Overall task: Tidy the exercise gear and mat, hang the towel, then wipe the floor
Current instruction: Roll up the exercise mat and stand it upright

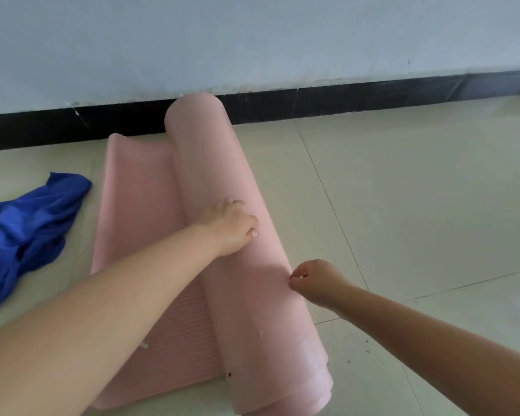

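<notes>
A pink exercise mat [216,163] lies on the tiled floor, mostly rolled into a thick tube running from the wall toward me, with a short flat stretch left unrolled on its left side. My left hand [230,226] presses on top of the roll near its middle, fingers curled over it. My right hand [315,280] touches the roll's right side lower down, fingers bent against the mat. A crumpled blue towel [27,229] lies on the floor left of the mat.
A pale wall with a black skirting board [373,94] runs across the back, touching the roll's far end. Light floor tiles [418,205] spread to the right. Small dark specks dot the floor near my right forearm.
</notes>
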The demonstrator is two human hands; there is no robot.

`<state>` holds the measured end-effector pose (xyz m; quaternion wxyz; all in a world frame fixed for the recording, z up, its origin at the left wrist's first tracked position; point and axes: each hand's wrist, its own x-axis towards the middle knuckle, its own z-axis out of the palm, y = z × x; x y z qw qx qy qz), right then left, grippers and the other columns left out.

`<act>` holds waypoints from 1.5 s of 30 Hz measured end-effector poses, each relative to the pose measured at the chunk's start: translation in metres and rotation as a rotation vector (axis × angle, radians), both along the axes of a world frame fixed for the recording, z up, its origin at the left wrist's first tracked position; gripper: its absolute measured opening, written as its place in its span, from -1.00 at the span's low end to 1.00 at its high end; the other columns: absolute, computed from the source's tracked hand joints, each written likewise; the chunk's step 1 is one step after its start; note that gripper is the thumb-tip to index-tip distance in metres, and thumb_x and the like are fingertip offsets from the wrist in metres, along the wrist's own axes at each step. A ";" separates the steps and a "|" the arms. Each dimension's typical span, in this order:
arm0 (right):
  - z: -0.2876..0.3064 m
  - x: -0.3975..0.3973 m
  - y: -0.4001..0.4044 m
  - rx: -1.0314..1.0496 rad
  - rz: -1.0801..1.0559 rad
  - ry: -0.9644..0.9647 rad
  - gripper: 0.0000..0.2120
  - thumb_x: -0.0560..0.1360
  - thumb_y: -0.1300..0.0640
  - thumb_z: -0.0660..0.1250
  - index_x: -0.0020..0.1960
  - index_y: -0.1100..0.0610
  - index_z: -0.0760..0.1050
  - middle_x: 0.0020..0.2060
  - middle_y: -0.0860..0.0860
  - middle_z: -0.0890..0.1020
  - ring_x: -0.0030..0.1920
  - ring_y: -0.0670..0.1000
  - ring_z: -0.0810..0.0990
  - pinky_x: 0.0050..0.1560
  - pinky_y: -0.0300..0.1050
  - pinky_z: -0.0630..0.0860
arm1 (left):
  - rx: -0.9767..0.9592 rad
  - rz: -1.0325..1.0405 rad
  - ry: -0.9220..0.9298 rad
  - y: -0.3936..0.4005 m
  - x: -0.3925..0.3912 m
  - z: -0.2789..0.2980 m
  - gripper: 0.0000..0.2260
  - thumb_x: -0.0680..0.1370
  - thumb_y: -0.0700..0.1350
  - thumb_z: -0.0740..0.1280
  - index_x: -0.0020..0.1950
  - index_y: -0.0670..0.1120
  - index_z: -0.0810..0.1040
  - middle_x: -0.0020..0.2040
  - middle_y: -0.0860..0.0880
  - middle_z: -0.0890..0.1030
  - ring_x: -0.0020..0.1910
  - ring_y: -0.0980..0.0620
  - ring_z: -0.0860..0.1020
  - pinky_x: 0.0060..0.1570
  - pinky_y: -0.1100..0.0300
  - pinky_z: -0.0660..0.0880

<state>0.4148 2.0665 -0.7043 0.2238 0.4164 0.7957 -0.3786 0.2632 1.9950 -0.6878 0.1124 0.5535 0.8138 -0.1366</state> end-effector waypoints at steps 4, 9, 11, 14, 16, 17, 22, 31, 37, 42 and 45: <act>-0.003 -0.027 -0.010 0.106 0.043 -0.060 -0.66 0.49 0.23 0.16 0.21 0.31 0.48 0.20 0.20 0.56 0.09 0.17 0.54 -0.10 -0.14 0.44 | 0.127 -0.112 -0.024 -0.022 -0.019 -0.015 -0.67 0.62 -0.04 0.09 0.29 -0.11 0.48 0.43 -0.07 0.31 0.47 0.01 0.19 0.39 0.13 0.18; -0.008 -0.046 -0.028 -0.039 -0.078 -0.021 -0.60 0.51 0.27 0.13 0.34 0.14 0.33 0.13 0.09 0.52 -0.01 0.05 0.45 -0.21 -0.23 0.37 | 0.235 -0.107 -0.026 -0.047 -0.054 -0.018 -0.70 0.62 -0.06 0.08 0.32 -0.08 0.37 0.23 -0.11 0.52 0.26 -0.07 0.44 0.25 0.13 0.30; -0.008 -0.052 -0.038 -0.089 -0.090 0.011 -0.58 0.50 0.30 0.13 0.34 0.11 0.36 -0.02 0.05 0.54 -0.03 0.04 0.51 -0.31 -0.31 0.34 | 0.251 -0.056 -0.069 -0.064 -0.068 -0.022 -0.71 0.61 -0.03 0.08 0.26 -0.03 0.44 0.19 -0.09 0.56 0.24 -0.09 0.46 0.20 0.11 0.34; -0.008 -0.061 -0.057 -0.047 0.070 0.037 -0.65 0.52 0.26 0.15 0.25 0.10 0.49 -0.15 -0.03 0.54 -0.25 -0.09 0.49 -0.39 -0.39 0.30 | 0.333 0.007 -0.118 -0.090 -0.083 -0.027 -0.62 0.49 0.02 0.08 -0.19 -0.14 0.63 -0.17 -0.16 0.63 -0.08 -0.21 0.60 -0.16 0.02 0.52; -0.007 -0.069 -0.068 0.042 0.170 0.070 -0.72 0.53 0.20 0.17 0.15 0.10 0.58 -0.04 -0.02 0.57 -0.09 -0.07 0.54 -0.20 -0.37 0.35 | 0.403 0.007 -0.043 -0.106 -0.093 -0.038 -0.61 0.37 0.03 0.11 -0.47 -0.17 0.57 -0.26 -0.16 0.64 -0.25 -0.19 0.64 -0.37 0.04 0.59; -0.007 -0.074 -0.071 0.082 0.178 0.102 -0.74 0.53 0.18 0.19 0.12 0.11 0.59 0.05 0.01 0.56 0.05 -0.02 0.54 -0.10 -0.33 0.33 | 0.425 0.038 -0.038 -0.113 -0.097 -0.042 -0.61 0.36 0.02 0.13 -0.52 -0.17 0.55 -0.27 -0.14 0.65 -0.28 -0.16 0.65 -0.39 0.06 0.60; -0.002 -0.123 -0.069 0.074 0.006 0.209 -0.74 0.53 0.21 0.19 0.17 0.20 0.52 0.17 0.11 0.57 0.07 0.06 0.50 0.00 -0.17 0.40 | 0.613 0.287 -0.171 -0.144 -0.110 -0.038 -0.60 0.40 0.07 0.09 -0.35 -0.22 0.51 -0.36 -0.12 0.57 -0.36 -0.14 0.55 -0.33 0.13 0.45; 0.010 -0.239 -0.089 0.139 0.091 0.339 -0.55 0.58 0.01 0.15 0.41 0.17 0.28 0.36 0.15 0.42 0.35 0.15 0.39 0.29 -0.07 0.34 | 0.586 1.405 -0.675 -0.188 -0.153 -0.052 -0.54 0.65 -0.02 0.05 0.44 -0.30 0.25 0.44 -0.22 0.33 0.40 -0.18 0.33 0.34 0.05 0.29; 0.000 -0.285 -0.086 0.116 0.075 0.288 -0.40 0.50 -0.09 0.25 0.44 0.16 0.21 0.35 0.12 0.40 0.34 0.17 0.38 0.32 0.05 0.38 | 0.615 1.579 -1.037 -0.185 -0.169 -0.071 -0.50 0.66 0.04 -0.03 0.52 -0.21 0.12 0.52 -0.16 0.19 0.50 -0.12 0.19 0.47 0.06 0.11; -0.006 -0.294 -0.079 0.028 -0.071 0.289 -0.43 0.46 -0.08 0.33 0.32 0.23 0.31 0.07 0.10 0.45 0.03 0.08 0.41 0.00 -0.09 0.37 | 0.608 1.584 -1.129 -0.174 -0.178 -0.069 -0.45 0.64 0.15 -0.04 0.53 -0.13 0.11 0.52 -0.10 0.21 0.49 -0.09 0.21 0.45 0.04 0.15; -0.011 -0.296 -0.070 0.013 -0.110 0.274 -0.45 0.44 -0.07 0.34 0.28 0.23 0.29 -0.02 0.06 0.39 -0.01 0.09 0.39 -0.03 -0.07 0.37 | 0.573 1.567 -1.167 -0.164 -0.181 -0.071 -0.40 0.60 0.23 -0.05 0.53 -0.11 0.13 0.53 -0.08 0.20 0.50 -0.07 0.18 0.47 0.03 0.12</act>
